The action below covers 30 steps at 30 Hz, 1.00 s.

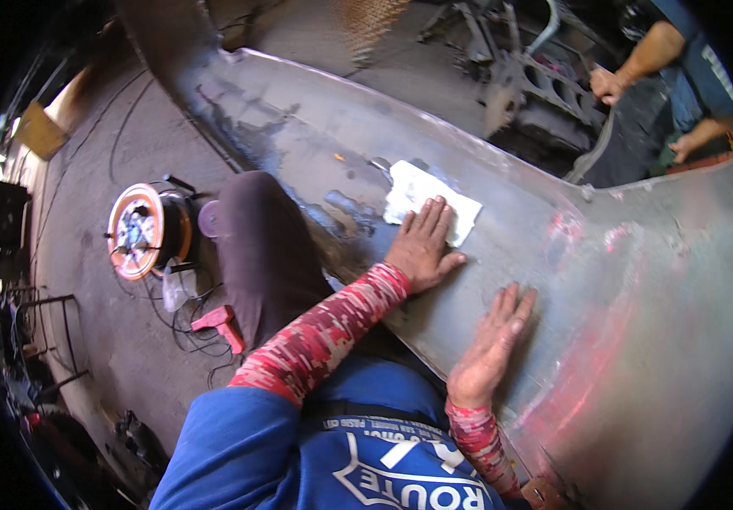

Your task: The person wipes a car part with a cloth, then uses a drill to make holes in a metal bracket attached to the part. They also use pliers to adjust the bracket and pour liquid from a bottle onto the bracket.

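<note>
My left hand (424, 246) lies with fingers stretched out over the lower part of a white crumpled paper or cloth (422, 187), pressing it onto a large grey sheet-like panel (315, 136). Just right of it, my right hand (494, 340) rests on the panel, fingers extended and holding nothing. Dark wet-looking smears mark the panel left of the white sheet, and red, pinkish marks run across its right part. Both forearms wear red patterned sleeves, and my knee is alongside the panel's near edge.
An orange-rimmed reel (133, 229) and a pink tool (220, 327) with cables lie on the floor (94, 323) at left. Metal parts (519, 93) are beyond the panel. At top right, another person's hand (606, 83) grips something dark. Dark clutter lines the far left.
</note>
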Each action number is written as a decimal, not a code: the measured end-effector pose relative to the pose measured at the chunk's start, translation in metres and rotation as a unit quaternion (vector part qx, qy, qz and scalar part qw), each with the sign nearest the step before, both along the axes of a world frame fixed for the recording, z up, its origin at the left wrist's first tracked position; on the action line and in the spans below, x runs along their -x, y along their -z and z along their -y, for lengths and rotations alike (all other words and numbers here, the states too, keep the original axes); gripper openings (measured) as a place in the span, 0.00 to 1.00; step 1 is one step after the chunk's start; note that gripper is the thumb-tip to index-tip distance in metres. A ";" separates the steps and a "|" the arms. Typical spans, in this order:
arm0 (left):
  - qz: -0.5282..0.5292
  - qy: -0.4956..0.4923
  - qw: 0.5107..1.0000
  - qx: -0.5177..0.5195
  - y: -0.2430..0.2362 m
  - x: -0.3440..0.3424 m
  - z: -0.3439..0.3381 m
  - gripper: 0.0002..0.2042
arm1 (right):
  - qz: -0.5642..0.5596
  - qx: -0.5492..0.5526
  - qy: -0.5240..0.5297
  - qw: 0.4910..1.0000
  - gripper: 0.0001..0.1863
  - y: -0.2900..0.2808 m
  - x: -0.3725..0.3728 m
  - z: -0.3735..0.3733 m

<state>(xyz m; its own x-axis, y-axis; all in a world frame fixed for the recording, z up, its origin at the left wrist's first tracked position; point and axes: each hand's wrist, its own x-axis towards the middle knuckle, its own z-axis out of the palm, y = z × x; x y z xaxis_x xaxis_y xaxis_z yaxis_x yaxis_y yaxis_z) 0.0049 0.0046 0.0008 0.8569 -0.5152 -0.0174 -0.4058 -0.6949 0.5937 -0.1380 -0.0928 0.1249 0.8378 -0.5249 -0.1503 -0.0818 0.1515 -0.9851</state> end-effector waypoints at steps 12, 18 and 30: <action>-0.007 -0.037 0.996 -0.076 -0.001 0.007 -0.004 0.50 | -0.016 -0.030 0.026 0.999 0.43 -0.001 0.001 0.000; -0.006 0.007 0.997 -0.076 -0.008 0.010 -0.007 0.47 | -0.006 -0.023 0.007 1.000 0.44 -0.005 0.001 -0.002; 0.053 -0.132 0.981 0.135 -0.043 0.005 -0.059 0.25 | -0.055 -0.065 0.000 0.996 0.42 0.020 0.010 0.020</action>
<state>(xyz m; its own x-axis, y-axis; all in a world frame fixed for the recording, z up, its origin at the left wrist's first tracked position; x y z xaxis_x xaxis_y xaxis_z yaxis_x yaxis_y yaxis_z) 0.0004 0.0636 0.0435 0.9507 -0.2486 0.1851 -0.3020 -0.6080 0.7342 -0.1476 -0.1126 0.1048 0.8119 -0.4952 -0.3092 -0.1890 0.2781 -0.9418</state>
